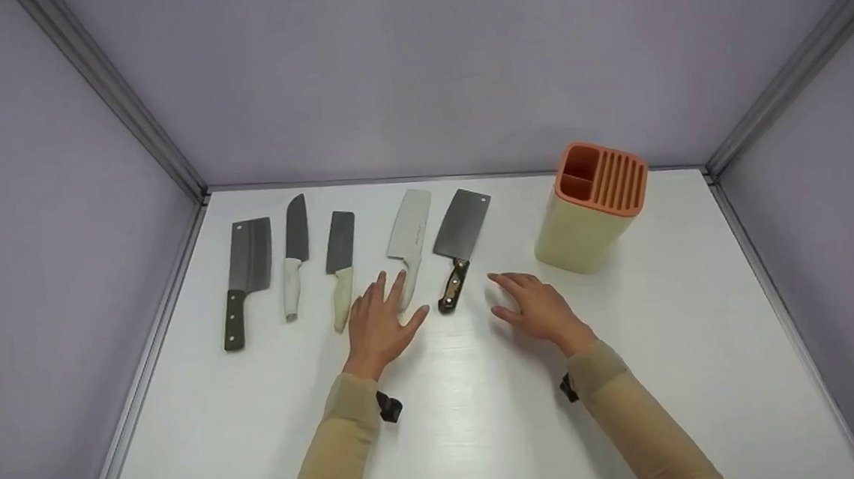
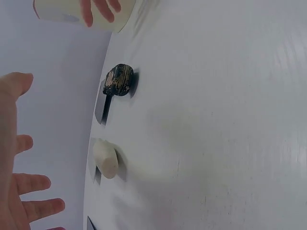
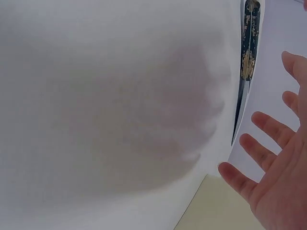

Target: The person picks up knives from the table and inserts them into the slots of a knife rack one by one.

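Observation:
My left hand [image 1: 382, 324], fingers spread, hovers above the table by the handles of a white-bladed knife [image 1: 409, 229] and a small cream-handled cleaver [image 1: 340, 245]; the left wrist view shows it apart from them. To their right lies a cleaver with a dark mottled handle [image 1: 462, 228]. My right hand [image 1: 541, 310] holds nothing, its fingers loosely extended between that cleaver and a cream knife block [image 1: 580, 232] with an orange slotted top. In the right wrist view, the mottled handle [image 3: 250, 43] lies beyond the fingers.
Farther left lie a white-handled knife [image 1: 292, 286] and a broad cleaver with a dark green handle [image 1: 248, 259]. All the knives lie with blades toward the back wall. The white table [image 1: 455, 433] is enclosed by pale panels [image 1: 415, 67] at the back and sides.

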A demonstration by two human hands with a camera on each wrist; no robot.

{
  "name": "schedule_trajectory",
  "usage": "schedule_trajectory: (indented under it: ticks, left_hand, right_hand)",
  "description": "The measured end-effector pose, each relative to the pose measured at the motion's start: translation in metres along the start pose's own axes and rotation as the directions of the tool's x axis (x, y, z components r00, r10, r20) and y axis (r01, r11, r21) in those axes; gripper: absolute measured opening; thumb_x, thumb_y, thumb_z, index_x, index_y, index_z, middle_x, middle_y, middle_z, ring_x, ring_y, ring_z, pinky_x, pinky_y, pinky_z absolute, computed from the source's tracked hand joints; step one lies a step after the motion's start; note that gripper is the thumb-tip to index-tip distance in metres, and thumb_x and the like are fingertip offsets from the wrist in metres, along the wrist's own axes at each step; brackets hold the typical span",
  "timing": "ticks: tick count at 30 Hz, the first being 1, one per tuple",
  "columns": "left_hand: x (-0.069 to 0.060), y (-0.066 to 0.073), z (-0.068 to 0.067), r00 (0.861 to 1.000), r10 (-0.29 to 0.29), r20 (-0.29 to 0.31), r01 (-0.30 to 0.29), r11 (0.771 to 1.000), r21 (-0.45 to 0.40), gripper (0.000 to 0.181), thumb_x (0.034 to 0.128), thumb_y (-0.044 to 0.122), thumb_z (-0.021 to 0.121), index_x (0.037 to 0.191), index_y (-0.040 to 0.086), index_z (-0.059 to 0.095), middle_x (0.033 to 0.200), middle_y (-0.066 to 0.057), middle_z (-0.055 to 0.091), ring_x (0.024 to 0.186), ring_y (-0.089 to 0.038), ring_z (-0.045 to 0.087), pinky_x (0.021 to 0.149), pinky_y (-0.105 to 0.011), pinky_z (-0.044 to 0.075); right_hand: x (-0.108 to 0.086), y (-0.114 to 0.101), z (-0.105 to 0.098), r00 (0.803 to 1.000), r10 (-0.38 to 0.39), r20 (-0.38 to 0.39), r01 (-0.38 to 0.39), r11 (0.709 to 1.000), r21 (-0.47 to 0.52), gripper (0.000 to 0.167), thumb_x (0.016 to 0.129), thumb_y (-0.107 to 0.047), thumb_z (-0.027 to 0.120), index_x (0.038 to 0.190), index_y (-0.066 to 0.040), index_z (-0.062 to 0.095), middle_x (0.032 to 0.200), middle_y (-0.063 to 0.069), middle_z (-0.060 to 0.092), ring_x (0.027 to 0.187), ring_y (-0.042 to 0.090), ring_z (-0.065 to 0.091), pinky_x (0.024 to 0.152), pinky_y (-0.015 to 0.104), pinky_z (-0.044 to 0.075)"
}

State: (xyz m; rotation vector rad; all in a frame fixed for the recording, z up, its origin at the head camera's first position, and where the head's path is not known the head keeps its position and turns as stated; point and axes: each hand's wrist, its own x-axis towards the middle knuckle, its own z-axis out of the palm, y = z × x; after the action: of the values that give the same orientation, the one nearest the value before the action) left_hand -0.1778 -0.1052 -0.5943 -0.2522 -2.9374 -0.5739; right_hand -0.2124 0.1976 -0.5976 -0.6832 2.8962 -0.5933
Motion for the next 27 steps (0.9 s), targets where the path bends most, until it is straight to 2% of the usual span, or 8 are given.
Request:
schedule_trajectory:
  ticks: [8,15,23,27]
  left_hand:
    - [0.001,0.005,0.002,0.999,0.004,0.034,-0.003,1.000,-0.023,0.077,0.0938,0.067,0.045,0.155,0.020,0.034,0.154,-0.017,0.033,0.136,-0.035,0.039,0.111,-0.050,0.030]
    - [-0.001,0.009,0.007,0.999,0.015,0.033,-0.013,0.997,-0.075,0.076,0.0943,0.065,0.047,0.154,0.019,0.034,0.154,-0.016,0.034,0.136,-0.035,0.038,0.110,-0.050,0.030]
    - [-0.006,0.014,0.014,0.999,0.026,0.032,-0.023,0.996,-0.091,0.078,0.0938,0.070,0.041,0.155,0.022,0.033,0.154,-0.015,0.034,0.135,-0.034,0.040,0.105,-0.053,0.036]
    - [-0.008,0.015,0.017,0.999,0.025,0.030,-0.022,0.995,-0.094,0.079,0.0936,0.072,0.038,0.155,0.022,0.033,0.154,-0.015,0.035,0.134,-0.033,0.041,0.104,-0.053,0.038]
  right_hand:
    - [0.026,-0.015,0.008,0.998,-0.042,0.055,0.045,0.997,-0.058,0.059,0.095,-0.039,0.065,0.148,-0.025,0.044,0.146,0.008,0.046,0.135,0.030,0.041,0.102,0.056,0.039]
    - [0.044,-0.026,0.013,0.991,-0.103,0.083,0.111,0.988,-0.108,0.057,0.094,-0.030,0.069,0.146,-0.023,0.048,0.149,0.009,0.043,0.136,0.031,0.039,0.102,0.055,0.040]
    - [0.058,-0.032,0.021,0.972,-0.212,0.098,0.230,0.945,-0.234,0.058,0.092,-0.023,0.073,0.145,-0.021,0.050,0.151,0.011,0.041,0.138,0.033,0.036,0.102,0.055,0.040]
    - [0.062,-0.035,0.024,0.957,-0.247,0.152,0.281,0.922,-0.267,0.059,0.092,-0.026,0.072,0.146,-0.022,0.049,0.151,0.011,0.040,0.140,0.033,0.033,0.106,0.056,0.036]
